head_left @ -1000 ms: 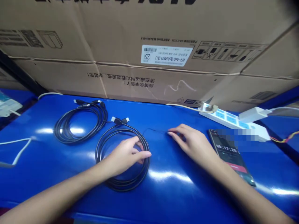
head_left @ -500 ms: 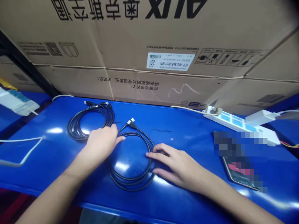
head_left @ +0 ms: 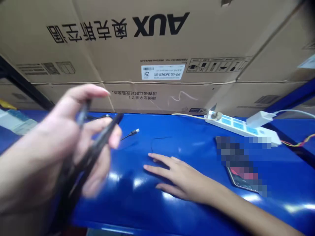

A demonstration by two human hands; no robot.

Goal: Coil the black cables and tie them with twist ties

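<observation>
My left hand (head_left: 81, 141) is raised close to the camera, blurred, with its fingers curled around a coiled black cable (head_left: 94, 149). Just beyond it, a silver-tipped connector (head_left: 134, 132) on a black lead points away over the blue tabletop; the lead's other end is hidden by the hand. Part of another black cable (head_left: 107, 116) shows behind the left hand. My right hand (head_left: 176, 177) rests on the table with fingers spread, holding nothing. A thin black tie (head_left: 162, 137) lies just past its fingertips.
A large cardboard box (head_left: 118, 70) stands along the back of the blue table (head_left: 197, 216). At the right are a white power strip (head_left: 242, 127) with a white charger (head_left: 261, 118) and a partly pixelated dark phone-like object (head_left: 242, 180). Another pale strip (head_left: 17, 121) is at far left.
My left hand has lifted a black cable coil off the table toward the camera, moving left. My right hand, formerly at that coil's edge, now lies on the tabletop. The view has tilted up.
</observation>
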